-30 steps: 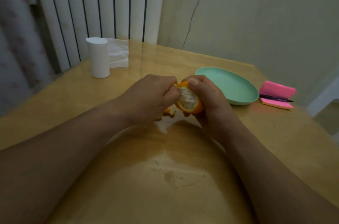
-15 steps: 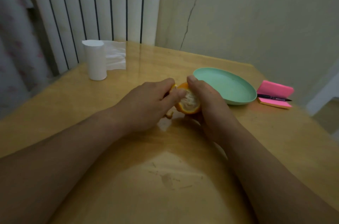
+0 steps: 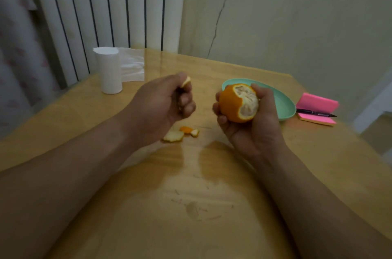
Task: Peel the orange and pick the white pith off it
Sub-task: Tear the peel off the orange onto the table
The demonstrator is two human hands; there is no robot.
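- Glossy wooden surface point(image 3: 191, 227), faint scuffs near the front, glare patch mid.
- Room: white radiator point(image 3: 106, 4) behind the far-left corner, pale wall point(image 3: 297, 14) with a long crack, patterned curtain point(image 3: 12, 67) far left.
- Left hand point(image 3: 161, 106) curled, thumb and fingers pinching a small peel piece point(image 3: 186, 81), held above the surface.
- Right hand point(image 3: 254, 123) wrapped round the orange point(image 3: 237, 102), held up in front of the green plate point(image 3: 286, 106); peeled patch faces the camera, white pith showing.
- Peel scraps point(image 3: 176, 135) lie on the surface under the left hand.
- Tissue roll point(image 3: 109, 71) upright, far left, near the radiator.
- Pink sticky notes point(image 3: 318, 108) with black pen point(image 3: 316, 113) on top, just beside the plate, near the right edge.
- Bare wood between the forearms and between roll and plate; hands well apart.
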